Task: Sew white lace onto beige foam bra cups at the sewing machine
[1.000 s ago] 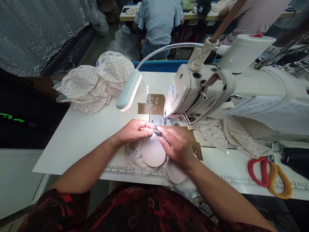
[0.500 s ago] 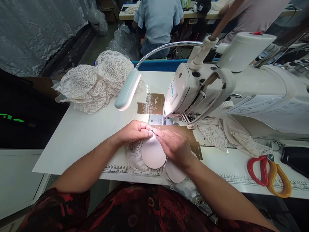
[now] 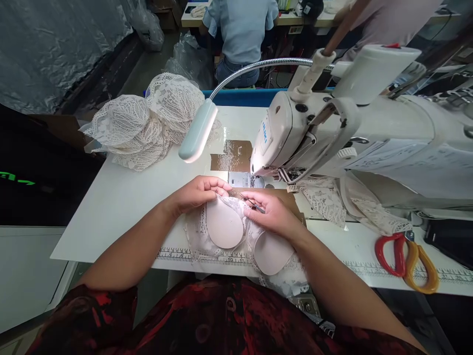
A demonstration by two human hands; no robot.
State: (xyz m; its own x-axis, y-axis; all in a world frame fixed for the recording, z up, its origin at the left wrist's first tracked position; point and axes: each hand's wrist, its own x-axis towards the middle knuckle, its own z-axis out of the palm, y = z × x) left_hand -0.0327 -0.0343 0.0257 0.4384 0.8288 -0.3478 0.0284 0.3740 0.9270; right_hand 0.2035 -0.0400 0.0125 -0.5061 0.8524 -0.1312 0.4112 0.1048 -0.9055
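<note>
A white lace bra (image 3: 196, 235) with two pale padded cups lies on the table edge in front of me. My left hand (image 3: 199, 193) pinches the top edge of the lace above the left cup (image 3: 224, 223). Beside that edge, my right hand (image 3: 271, 211) is closed around a slim pointed metal tool (image 3: 257, 207), whose exact kind I cannot make out. Its tip points at the lace between my hands. The right cup (image 3: 272, 252) hangs below my right hand. Just beyond my fingers is the needle area of a white sewing machine (image 3: 279, 130).
Lace pieces (image 3: 144, 118) are heaped at the back left. A lamp (image 3: 199, 130) hangs over the white table (image 3: 111, 212). More lace (image 3: 327, 202) lies under the machine arm, near red-and-orange-handled scissors (image 3: 406, 261). A co-worker (image 3: 240, 34) sits beyond the table.
My hands have moved apart, the left one to the left. The cups have shifted left and tilted a little. The metal tool in my right hand now shows more clearly.
</note>
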